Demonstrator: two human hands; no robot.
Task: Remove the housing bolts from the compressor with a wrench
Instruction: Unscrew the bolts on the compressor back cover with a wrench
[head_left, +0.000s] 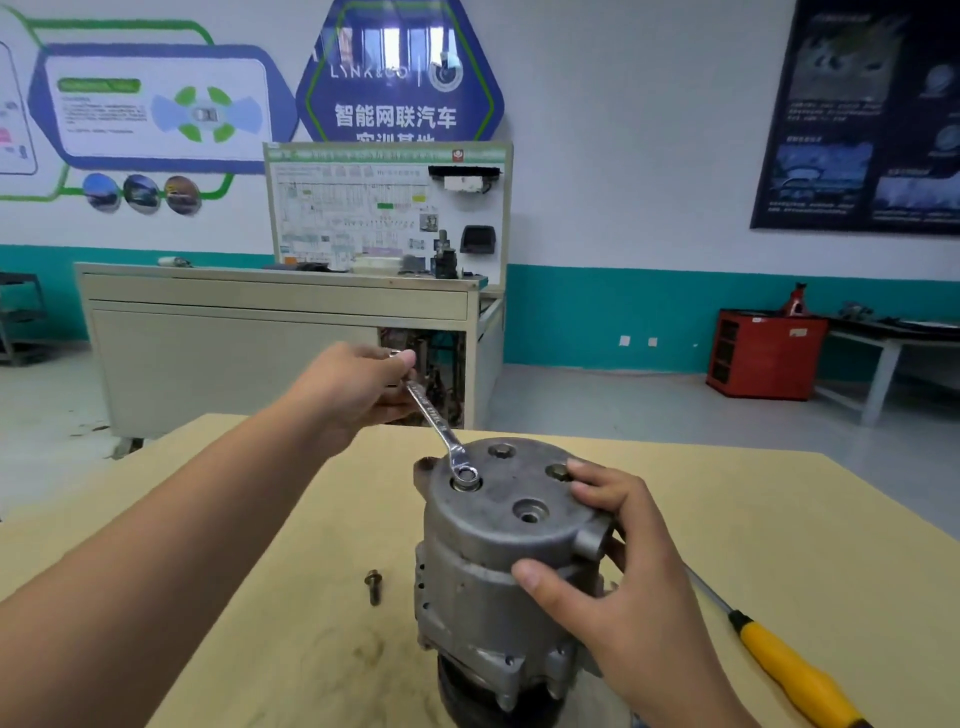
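A grey metal compressor (483, 577) stands upright on the wooden table (779, 519). My right hand (618, 587) grips its right side, fingers resting on the top cover. My left hand (358, 389) holds the far end of a silver ring wrench (434, 421). The wrench's ring end sits over a bolt (466, 475) at the left of the top cover. Two more bolts (501, 450) (558, 472) sit in the cover toward the back and right. One loose bolt (373, 586) lies on the table left of the compressor.
A screwdriver with a yellow handle (789, 670) lies on the table at the right, close to my right wrist. Beyond the table stand a beige training bench (280, 332) and a red cabinet (763, 353).
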